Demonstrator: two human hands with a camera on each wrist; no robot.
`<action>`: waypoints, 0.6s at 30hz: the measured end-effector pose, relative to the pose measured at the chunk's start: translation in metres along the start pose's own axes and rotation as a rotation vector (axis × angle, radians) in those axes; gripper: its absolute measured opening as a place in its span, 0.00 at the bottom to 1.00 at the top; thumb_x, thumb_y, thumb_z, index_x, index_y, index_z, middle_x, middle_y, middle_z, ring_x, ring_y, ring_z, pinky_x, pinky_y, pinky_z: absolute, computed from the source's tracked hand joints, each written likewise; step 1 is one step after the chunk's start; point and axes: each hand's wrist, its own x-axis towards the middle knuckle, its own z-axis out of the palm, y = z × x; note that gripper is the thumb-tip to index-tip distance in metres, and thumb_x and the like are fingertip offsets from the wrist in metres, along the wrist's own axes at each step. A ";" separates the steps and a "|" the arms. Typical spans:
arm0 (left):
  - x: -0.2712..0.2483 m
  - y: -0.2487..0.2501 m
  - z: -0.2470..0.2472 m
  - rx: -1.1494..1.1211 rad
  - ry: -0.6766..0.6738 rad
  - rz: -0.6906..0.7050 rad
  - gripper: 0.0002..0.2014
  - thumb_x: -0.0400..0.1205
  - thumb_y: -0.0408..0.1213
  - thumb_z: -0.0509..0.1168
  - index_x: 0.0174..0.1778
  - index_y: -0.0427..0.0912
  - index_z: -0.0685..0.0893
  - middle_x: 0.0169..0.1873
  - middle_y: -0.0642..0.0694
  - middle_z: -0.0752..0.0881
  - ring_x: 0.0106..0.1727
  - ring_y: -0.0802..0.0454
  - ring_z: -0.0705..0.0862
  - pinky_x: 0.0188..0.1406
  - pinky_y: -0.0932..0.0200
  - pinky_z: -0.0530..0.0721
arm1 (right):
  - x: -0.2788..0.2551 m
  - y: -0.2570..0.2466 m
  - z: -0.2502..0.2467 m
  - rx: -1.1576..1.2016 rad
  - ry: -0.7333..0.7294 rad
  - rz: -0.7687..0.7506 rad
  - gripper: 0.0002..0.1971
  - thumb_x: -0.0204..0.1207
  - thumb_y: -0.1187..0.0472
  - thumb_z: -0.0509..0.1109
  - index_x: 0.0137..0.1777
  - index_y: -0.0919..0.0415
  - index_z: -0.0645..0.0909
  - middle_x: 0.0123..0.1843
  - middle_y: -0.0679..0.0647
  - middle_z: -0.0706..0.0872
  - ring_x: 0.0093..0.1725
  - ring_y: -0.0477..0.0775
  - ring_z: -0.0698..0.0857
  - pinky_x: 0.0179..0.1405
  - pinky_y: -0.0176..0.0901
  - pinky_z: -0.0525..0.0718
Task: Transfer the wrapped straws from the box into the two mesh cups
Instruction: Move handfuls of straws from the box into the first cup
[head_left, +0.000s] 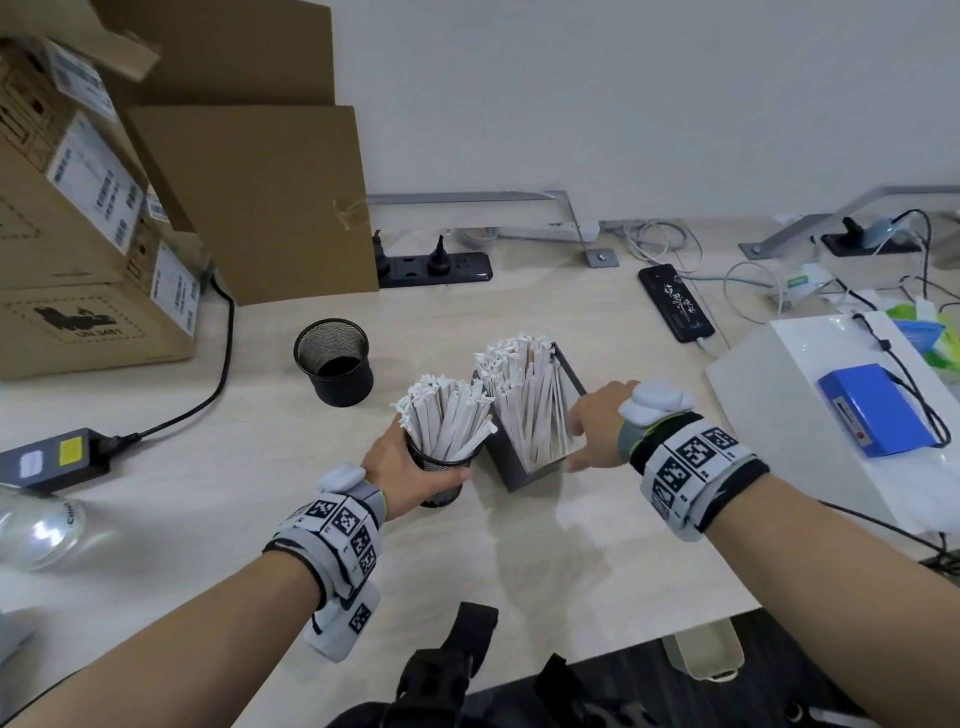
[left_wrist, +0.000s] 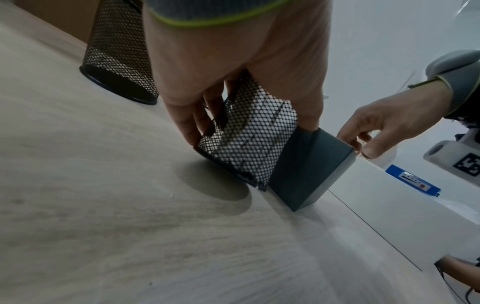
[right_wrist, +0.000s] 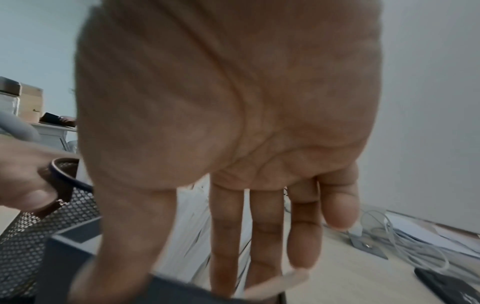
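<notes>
My left hand (head_left: 415, 467) grips a black mesh cup (head_left: 441, 486) packed with white wrapped straws (head_left: 447, 415); in the left wrist view the fingers (left_wrist: 182, 123) curl round its wall (left_wrist: 249, 144). Touching it on the right stands the dark grey box (head_left: 519, 470), tilted, with many wrapped straws (head_left: 524, 395) upright in it. My right hand (head_left: 579, 441) is at the box's right corner, fingers (right_wrist: 262, 236) straight along the straws (right_wrist: 192, 226) and thumb across the near side. A second mesh cup (head_left: 335, 364) stands empty at the back left.
Stacked cardboard boxes (head_left: 93, 208) fill the left and back left. A power strip (head_left: 436, 267), a phone (head_left: 675, 304) and cables lie along the wall. A white case (head_left: 779, 395) carrying a blue pack (head_left: 878, 410) sits at the right. A power adapter (head_left: 52, 457) lies at the left.
</notes>
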 end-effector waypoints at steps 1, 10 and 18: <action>0.000 0.000 0.000 -0.005 0.002 0.008 0.47 0.57 0.64 0.81 0.73 0.54 0.75 0.62 0.56 0.86 0.64 0.54 0.84 0.66 0.53 0.82 | -0.002 0.000 -0.002 0.011 0.015 -0.008 0.23 0.75 0.42 0.69 0.63 0.57 0.82 0.60 0.55 0.87 0.56 0.58 0.86 0.51 0.47 0.81; -0.002 -0.003 -0.003 -0.043 0.012 -0.001 0.48 0.56 0.62 0.81 0.73 0.53 0.75 0.62 0.57 0.86 0.65 0.53 0.83 0.68 0.51 0.81 | 0.003 -0.010 -0.020 0.188 0.067 0.016 0.13 0.77 0.63 0.65 0.59 0.61 0.85 0.58 0.55 0.89 0.46 0.56 0.84 0.46 0.42 0.78; -0.004 -0.005 -0.006 -0.011 0.032 -0.008 0.46 0.58 0.62 0.82 0.72 0.54 0.76 0.60 0.57 0.86 0.63 0.54 0.83 0.65 0.52 0.82 | 0.024 -0.035 -0.012 0.793 0.382 0.035 0.05 0.75 0.55 0.68 0.50 0.52 0.80 0.47 0.48 0.86 0.45 0.53 0.85 0.42 0.41 0.80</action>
